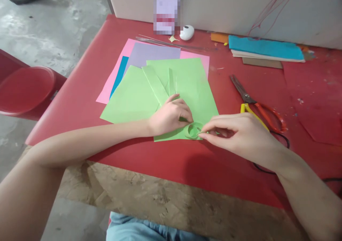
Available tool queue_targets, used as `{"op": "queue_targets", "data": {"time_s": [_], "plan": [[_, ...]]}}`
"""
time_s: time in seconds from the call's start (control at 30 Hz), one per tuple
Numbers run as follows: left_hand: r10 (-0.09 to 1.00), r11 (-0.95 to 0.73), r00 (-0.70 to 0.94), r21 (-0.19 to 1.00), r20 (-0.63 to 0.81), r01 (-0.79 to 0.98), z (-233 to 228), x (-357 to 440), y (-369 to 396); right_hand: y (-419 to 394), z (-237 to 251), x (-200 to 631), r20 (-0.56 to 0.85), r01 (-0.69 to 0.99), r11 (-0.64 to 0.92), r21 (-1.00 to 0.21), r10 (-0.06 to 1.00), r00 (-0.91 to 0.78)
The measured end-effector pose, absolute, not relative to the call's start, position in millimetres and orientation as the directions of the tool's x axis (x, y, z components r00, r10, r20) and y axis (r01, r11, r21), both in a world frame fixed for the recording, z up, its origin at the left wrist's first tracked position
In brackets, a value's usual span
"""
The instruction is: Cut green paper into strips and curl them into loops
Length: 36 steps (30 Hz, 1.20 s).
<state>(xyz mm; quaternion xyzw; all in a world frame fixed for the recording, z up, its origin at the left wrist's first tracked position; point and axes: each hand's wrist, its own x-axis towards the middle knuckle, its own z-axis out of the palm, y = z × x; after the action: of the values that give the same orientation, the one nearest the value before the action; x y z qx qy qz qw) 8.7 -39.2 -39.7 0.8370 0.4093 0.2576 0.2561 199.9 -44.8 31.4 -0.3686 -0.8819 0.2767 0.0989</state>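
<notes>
A strip of light green paper [190, 135], curled into a loose ring, sits at the front edge of the green sheets [128, 98]. My right hand [237, 134] pinches the strip between thumb and forefinger at the ring's right side. My left hand [172, 116] rests on the sheets with its fingers curled, their tips at the ring's upper left edge; they appear to grip the strip, though the contact is partly hidden. Beyond the left hand lie a flat folded green strip [155, 84] and a narrower green strip [171, 80].
Scissors [248, 98] with red and yellow handles lie to the right. Behind are pink [110, 80] and purple paper [152, 54], thin wires [160, 41], a white rounded object [187, 32] and a blue stack [264, 47]. A red stool [26, 88] stands left of the table.
</notes>
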Motion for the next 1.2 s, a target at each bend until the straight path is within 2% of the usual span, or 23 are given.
{"op": "queue_targets", "data": {"time_s": [0.27,0.47,0.67,0.87,1.07,1.2], "plan": [[0.799,-0.548,0.573,0.615,0.183,0.567,-39.2,6.9,-39.1,-49.2,36.5,205.3,-0.005,0.583,0.619,-0.526,0.683,-0.73],[0.8,-0.548,0.573,0.606,0.179,0.576,-37.4,6.0,-39.6,-52.7,40.5,210.3,0.121,0.56,0.715,-0.419,0.655,-0.746],[0.842,-0.485,0.511,0.659,0.174,0.575,-35.7,6.9,-38.7,-56.9,46.9,213.5,0.163,0.545,0.747,-0.38,0.635,-0.756],[0.851,-0.463,0.501,0.67,0.153,0.58,-33.8,7.1,-38.4,-62.7,53.4,211.9,0.175,0.596,0.683,-0.422,0.706,-0.686],[0.856,-0.451,0.496,0.681,0.146,0.577,-32.1,7.6,-38.9,-60.7,51.9,206.3,0.129,0.641,0.606,-0.47,0.766,-0.63],[0.856,-0.452,0.496,0.68,0.147,0.578,-31.4,7.5,-39.2,-58.3,49.5,205.6,0.063,0.655,0.493,-0.572,0.823,-0.564]]}}
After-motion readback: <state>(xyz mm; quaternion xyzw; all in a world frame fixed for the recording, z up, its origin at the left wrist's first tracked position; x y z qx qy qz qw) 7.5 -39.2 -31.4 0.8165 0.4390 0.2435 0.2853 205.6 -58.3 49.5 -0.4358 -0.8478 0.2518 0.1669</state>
